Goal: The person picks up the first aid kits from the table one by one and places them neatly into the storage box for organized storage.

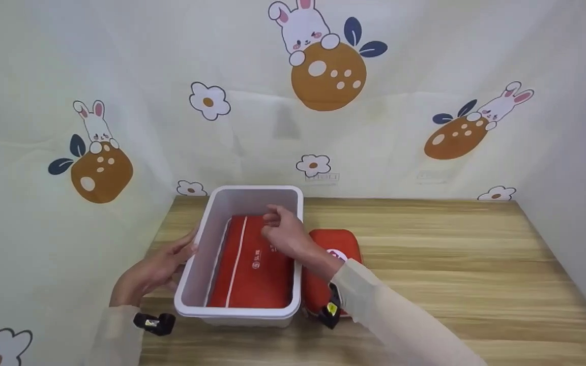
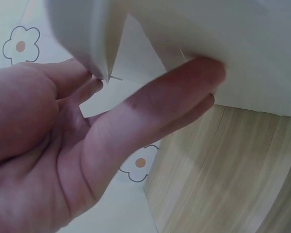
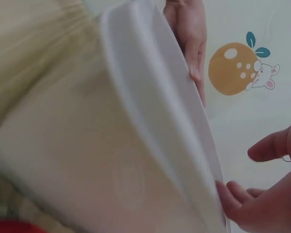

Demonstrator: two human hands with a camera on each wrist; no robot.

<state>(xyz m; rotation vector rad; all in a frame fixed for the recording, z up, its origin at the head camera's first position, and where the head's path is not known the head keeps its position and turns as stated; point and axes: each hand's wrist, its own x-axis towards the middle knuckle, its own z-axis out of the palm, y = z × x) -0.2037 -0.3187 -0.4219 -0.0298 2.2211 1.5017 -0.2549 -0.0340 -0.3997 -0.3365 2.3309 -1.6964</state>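
Note:
A white plastic bin (image 1: 238,311) stands on the wooden table, with a red pouch (image 1: 260,284) lying inside it. A white line runs down the pouch, and small white print shows on its face. On the bin's left, my left hand (image 1: 168,262) touches the outer wall under the rim; its fingers look mostly straight in the left wrist view (image 2: 111,121). My right hand (image 1: 288,234) hovers over the pouch near the bin's right rim, fingers loosely bent and holding nothing. The right wrist view shows the right hand's thumb and fingers (image 3: 266,204) apart.
A red zippered case (image 1: 339,241) with a round white mark lies against the bin's right side, partly under my right forearm. The wooden tabletop (image 1: 450,264) extends to the right. Printed cloth walls (image 1: 400,112) rise behind and on both sides.

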